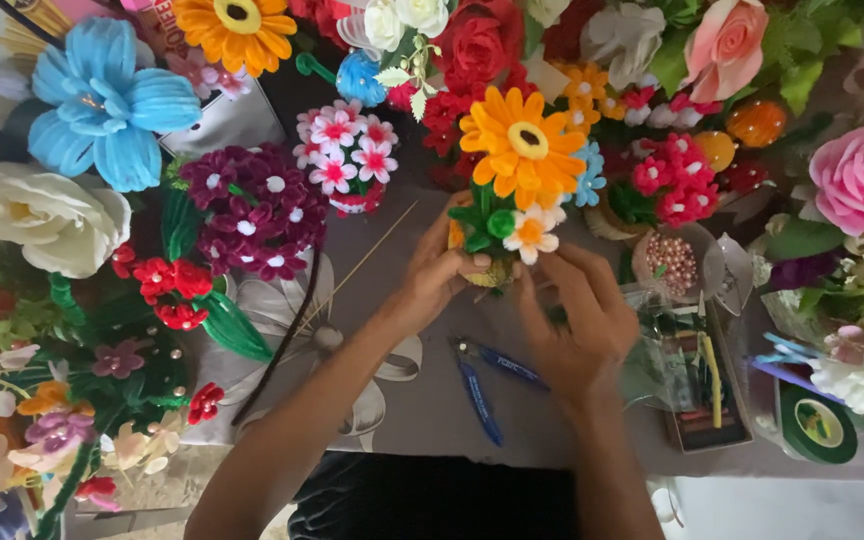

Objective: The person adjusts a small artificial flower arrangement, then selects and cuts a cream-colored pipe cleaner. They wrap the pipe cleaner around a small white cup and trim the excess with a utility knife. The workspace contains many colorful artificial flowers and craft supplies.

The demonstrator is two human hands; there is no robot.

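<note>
Both hands grip a small pipe-cleaner bouquet (507,190) upright above the desk (422,400): left hand (437,275) clasps its base, right hand (577,315) pinches from the opposite side, blue-handled cutters (482,385) lying just below.

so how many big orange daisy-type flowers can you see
2. One orange flower sits in the small arrangement held by both hands; the other orange flower is at the top edge, left of centre. More may be hidden among the blooms.

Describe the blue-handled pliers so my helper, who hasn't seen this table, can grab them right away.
Start at the grey table ringed by craft flowers. The person's left hand and right hand hold a small orange-flower bouquet; the blue-handled pliers lie just beneath them. They are the only tool with two splayed blue handles.
</note>
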